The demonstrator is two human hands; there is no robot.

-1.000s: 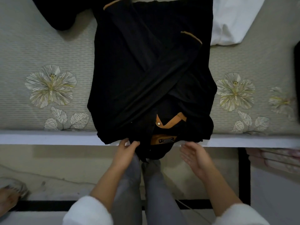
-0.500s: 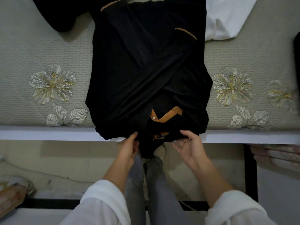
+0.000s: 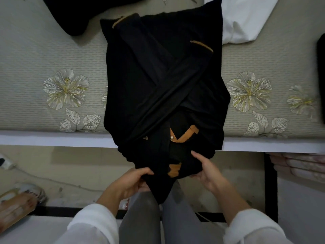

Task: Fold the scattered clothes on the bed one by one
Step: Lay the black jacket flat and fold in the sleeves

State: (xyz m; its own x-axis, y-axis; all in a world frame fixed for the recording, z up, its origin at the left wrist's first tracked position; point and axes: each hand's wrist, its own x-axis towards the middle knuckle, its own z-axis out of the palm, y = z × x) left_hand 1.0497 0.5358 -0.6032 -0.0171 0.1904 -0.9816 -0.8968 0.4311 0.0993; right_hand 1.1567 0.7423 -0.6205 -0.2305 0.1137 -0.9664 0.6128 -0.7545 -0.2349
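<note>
Both hands, left [image 3: 131, 180] and right [image 3: 204, 169], grip the black orange-trimmed shirt [image 3: 158, 85] collar end, best lifted evenly for a square fold.

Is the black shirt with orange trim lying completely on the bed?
No, the collar end of the black shirt hangs past the edge of the bed, where the left hand and right hand grip it.

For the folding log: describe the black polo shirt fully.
The black polo shirt looks soft knit, with tan collar, cuff trim and a pale button. Its sleeves cross over the body. It lies on the bed, collar end hanging off the near edge, where left hand and right hand grip it.
</note>
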